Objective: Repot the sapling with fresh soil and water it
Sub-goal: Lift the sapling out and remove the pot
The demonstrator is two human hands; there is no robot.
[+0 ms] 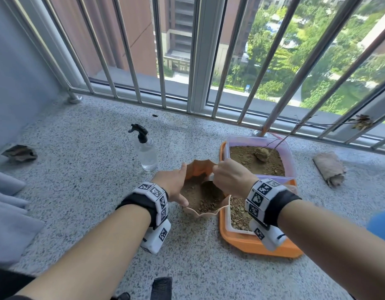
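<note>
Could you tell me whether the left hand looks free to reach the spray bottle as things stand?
Probably yes, once it lets go: the left hand holds the orange pot's rim, and the spray bottle stands just beyond it with bare floor between.

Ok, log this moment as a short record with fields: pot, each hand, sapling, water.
pot: orange scalloped pot on the floor, partly filled with soil
left hand: left hand holds the pot's rim
right hand: right hand grips a white scoop over the pot
sapling: sapling lies in the clear soil tub
water: spray bottle upright, left of the pot
</note>
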